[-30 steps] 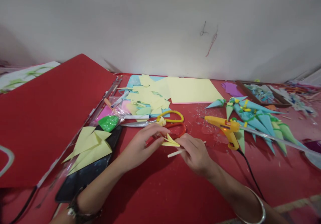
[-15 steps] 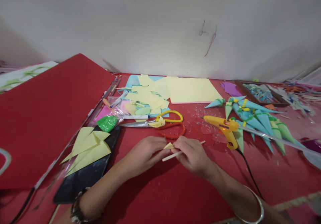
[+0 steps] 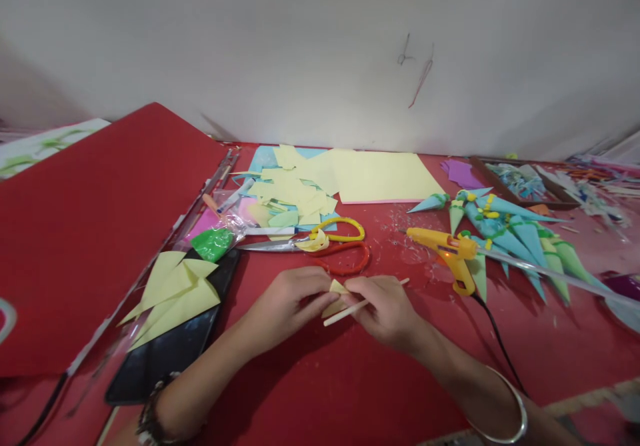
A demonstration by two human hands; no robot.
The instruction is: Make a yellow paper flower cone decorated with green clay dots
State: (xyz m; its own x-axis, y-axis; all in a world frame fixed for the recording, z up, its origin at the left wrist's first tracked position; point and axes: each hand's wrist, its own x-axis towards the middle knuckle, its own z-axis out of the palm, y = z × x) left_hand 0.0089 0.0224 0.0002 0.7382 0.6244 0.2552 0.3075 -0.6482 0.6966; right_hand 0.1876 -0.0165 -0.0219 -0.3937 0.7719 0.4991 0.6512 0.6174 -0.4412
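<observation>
Lowered: your left hand (image 3: 296,303), pinching small folded yellow paper (image 3: 338,287) | your right hand (image 3: 389,309) pinches it plus thin round cream stick (image 3: 345,313) | press softly

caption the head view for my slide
Left hand and right hand hold a small yellow paper, a pale stick in the right, scissors just beyond.
</observation>
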